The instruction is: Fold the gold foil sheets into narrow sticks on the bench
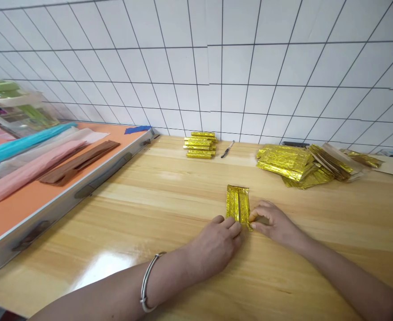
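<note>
A folded gold foil sheet (238, 203) lies on the wooden table (169, 209) in front of me, both long sides turned in to the middle. My left hand (216, 243), with a silver bangle on its wrist, presses its fingertips on the sheet's near left corner. My right hand (274, 223) pinches the near right corner between thumb and fingers. A neat stack of folded gold pieces (200, 145) sits farther back. A loose pile of flat gold foil sheets (300, 165) lies to the back right.
A black pen (227, 149) lies beside the folded stack. On the left is an orange board (22, 205) holding pink, brown, white and blue paper strips. A clear jug (12, 107) stands at the far left. A white tiled wall backs the table.
</note>
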`<action>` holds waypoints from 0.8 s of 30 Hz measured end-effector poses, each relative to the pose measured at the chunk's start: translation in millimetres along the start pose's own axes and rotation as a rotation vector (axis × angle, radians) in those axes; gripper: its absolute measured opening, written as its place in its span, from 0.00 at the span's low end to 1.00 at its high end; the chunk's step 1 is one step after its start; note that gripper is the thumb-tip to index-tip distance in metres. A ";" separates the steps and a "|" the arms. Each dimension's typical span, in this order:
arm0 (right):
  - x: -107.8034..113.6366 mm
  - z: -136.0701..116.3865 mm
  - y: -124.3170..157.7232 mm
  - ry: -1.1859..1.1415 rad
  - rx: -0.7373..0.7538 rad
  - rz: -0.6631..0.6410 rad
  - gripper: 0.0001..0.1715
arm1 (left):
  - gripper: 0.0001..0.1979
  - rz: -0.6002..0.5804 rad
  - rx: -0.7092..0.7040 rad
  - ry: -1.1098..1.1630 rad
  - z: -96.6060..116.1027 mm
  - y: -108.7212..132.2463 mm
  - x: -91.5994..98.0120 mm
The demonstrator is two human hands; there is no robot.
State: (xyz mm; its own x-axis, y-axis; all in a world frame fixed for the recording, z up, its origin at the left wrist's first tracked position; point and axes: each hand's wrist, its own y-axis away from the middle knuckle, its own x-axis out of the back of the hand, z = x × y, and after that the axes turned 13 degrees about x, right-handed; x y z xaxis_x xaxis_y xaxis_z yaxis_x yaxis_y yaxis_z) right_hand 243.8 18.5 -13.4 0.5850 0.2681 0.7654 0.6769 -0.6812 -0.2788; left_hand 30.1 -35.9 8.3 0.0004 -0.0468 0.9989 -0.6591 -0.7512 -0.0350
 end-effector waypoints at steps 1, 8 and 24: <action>-0.5 0.1 0.2 0.008 0.004 0.000 0.02 | 0.10 -0.001 -0.002 -0.003 -0.1 -0.1 -0.1; 3.4 3.2 8.7 0.014 0.107 -0.044 0.06 | 0.12 -0.015 0.001 -0.019 0.2 -1.4 2.1; 0.8 -35.8 14.2 0.489 0.357 -0.262 0.11 | 0.23 -0.015 -0.048 0.243 -34.1 35.9 -7.2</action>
State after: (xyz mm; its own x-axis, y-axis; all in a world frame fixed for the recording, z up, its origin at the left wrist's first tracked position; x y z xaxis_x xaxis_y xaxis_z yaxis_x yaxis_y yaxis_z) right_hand 237.9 -15.3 4.1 0.1670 -0.0036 0.9860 0.9253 -0.3447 -0.1580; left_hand -19.2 -40.1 1.0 -0.1672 0.1282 0.9775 -0.6951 -0.7185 -0.0247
